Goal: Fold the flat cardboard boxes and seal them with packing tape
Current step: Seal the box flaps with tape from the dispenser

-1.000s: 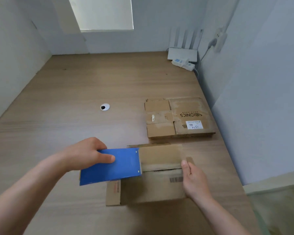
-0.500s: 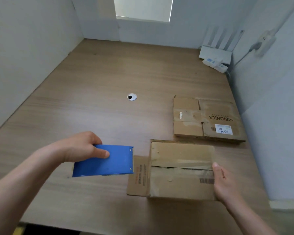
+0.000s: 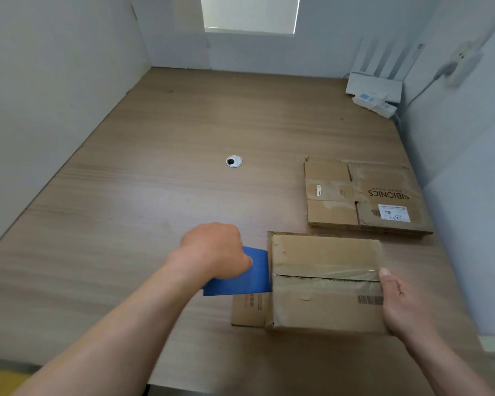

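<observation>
On the wide wood-grain desk [image 3: 183, 138] the folded brown cardboard box [image 3: 323, 307] stands near the front right, just in front of the flat printed cardboard box [image 3: 383, 192] that is not yet folded. The folded one looks light and could skate to the right across the smooth surface if it is pushed from the left with nothing solid behind it. Its two top flaps meet at a seam that gapes slightly, so a careless pull might let them spring up. The blue flat-sided tape dispenser [image 3: 240, 278] touches the box's left edge, above a loose cardboard side flap [image 3: 247, 310] lying on the desk, and could snag there. The left hand [image 3: 215, 250] is clamped over the dispenser, fingers curled round it. The right hand [image 3: 403, 304] lies flat against the box's right end, fingers apart from any grip and thumb up by the seam; if it slackens, the brace is lost. The clear strip of packing tape [image 3: 352, 274] over the seam looks wrinkled and may not hold. Half a second ago the dispenser was clear of the box on the left, with desk showing between them, and more of its blue face was uncovered; the right hand was at the same end.
</observation>
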